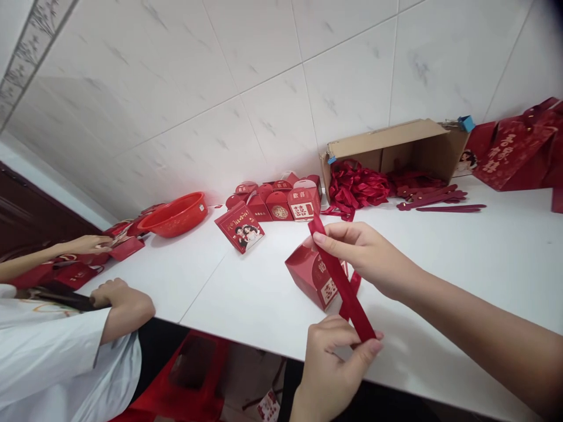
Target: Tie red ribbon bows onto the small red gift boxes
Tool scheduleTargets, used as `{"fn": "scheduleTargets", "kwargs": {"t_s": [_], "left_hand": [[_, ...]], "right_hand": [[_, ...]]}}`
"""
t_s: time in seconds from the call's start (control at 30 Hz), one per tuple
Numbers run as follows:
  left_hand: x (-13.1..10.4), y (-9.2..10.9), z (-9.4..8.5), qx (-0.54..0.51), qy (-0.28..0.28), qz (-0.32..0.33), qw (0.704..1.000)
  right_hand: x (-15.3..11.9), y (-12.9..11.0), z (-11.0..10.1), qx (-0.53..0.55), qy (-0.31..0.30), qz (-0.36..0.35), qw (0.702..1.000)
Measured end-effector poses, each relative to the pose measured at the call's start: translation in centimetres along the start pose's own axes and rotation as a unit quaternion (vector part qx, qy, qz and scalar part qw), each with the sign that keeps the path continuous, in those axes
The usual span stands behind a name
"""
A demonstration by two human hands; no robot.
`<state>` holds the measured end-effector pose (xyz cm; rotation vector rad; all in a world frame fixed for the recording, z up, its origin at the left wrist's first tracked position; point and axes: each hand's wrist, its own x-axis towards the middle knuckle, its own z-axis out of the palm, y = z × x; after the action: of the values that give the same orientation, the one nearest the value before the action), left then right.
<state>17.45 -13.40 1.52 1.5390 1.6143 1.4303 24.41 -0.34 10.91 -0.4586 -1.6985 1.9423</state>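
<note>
Workroom: tiled wall [264, 76], white table [246, 287], gift boxes [278, 207]

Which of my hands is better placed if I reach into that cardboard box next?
Probably your right hand: it is nearer the cardboard box, while your left hand is lower, by the front edge of the table. Both hold the red ribbon, so the right would have to let go first.

Backs onto grey-veined white wall tiles [352, 88], with a bamboo-patterned border [29, 48] and a dark brown panel [20, 202] at far left, a white table [497, 269] set against them, a red stool [219, 366] below on greyish floor [248, 366], and soft, even light.
</note>
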Motion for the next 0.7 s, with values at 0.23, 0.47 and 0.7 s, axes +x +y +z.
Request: {"fn": "scheduleTargets", "kwargs": {"t_s": [0.23, 0.47, 0.7], "left_hand": [[-0.2, -0.1, 0.9, 0.005, -0.012, -0.013, 1.0], [0.1, -0.4, 1.4, -0.009, -0.026, -0.04, 0.999], [-0.4, -0.4, 1.6, -0.013, -0.037, -0.033, 0.999]], "right_hand": [[0.4, 0.1, -0.4, 0.002, 0.01, -0.008, 1.0], [0.4, -0.2, -0.6, 0.015, 0.044, -0.015, 0.999], [0.4, 0.0, -0.8, 0.061, 0.033, -0.036, 0.997]]}}
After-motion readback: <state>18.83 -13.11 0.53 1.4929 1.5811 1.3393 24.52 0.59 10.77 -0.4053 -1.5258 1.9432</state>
